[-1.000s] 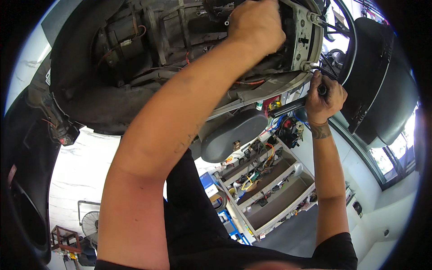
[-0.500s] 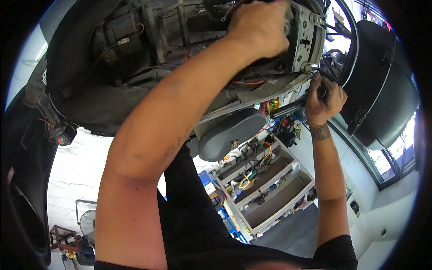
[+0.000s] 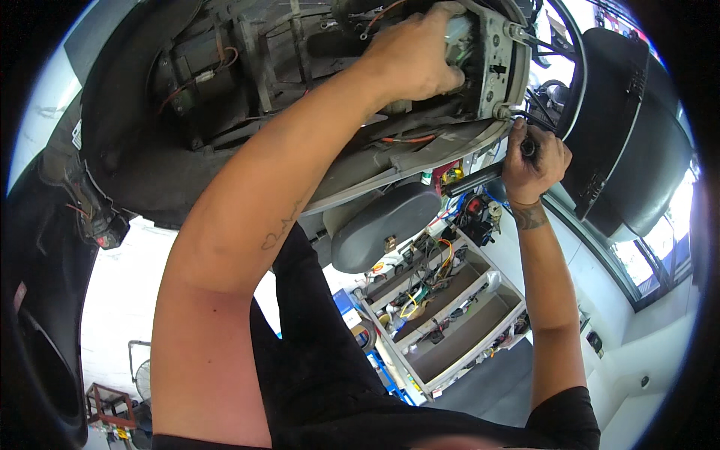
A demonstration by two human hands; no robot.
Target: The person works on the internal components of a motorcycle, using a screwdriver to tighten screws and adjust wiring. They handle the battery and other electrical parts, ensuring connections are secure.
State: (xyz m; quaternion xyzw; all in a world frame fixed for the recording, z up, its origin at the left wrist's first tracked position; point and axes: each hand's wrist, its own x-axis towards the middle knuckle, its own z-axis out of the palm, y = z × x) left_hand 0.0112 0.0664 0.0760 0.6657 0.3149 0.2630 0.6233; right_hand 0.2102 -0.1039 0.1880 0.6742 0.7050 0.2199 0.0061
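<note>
My left hand [image 3: 416, 56] reaches into the open underside of a dark vehicle body [image 3: 135, 150]. Its thumb and fingers are curled around a pale, greenish translucent piece [image 3: 459, 37], beside a perforated metal bracket [image 3: 493, 64]. What exactly the piece is cannot be made out. Below the bracket's lower bolt [image 3: 502, 112], my right hand [image 3: 535, 166] is wrapped round a black round-ended handle [image 3: 528, 145]. A dark tube [image 3: 476, 180] runs out to the left from beside that hand; whether the two are joined is hidden.
A curved black rail [image 3: 577, 75] and a big black case [image 3: 637, 135] stand at the right. Below the body are a dark grey pad [image 3: 386, 225] and a divided tray [image 3: 480, 322] of wires and small parts. Orange wires [image 3: 409, 139] run inside the body.
My left hand has shifted slightly left and turned, showing more of the pale translucent piece. The right hand keeps its grip. The whole view has shifted a little.
</note>
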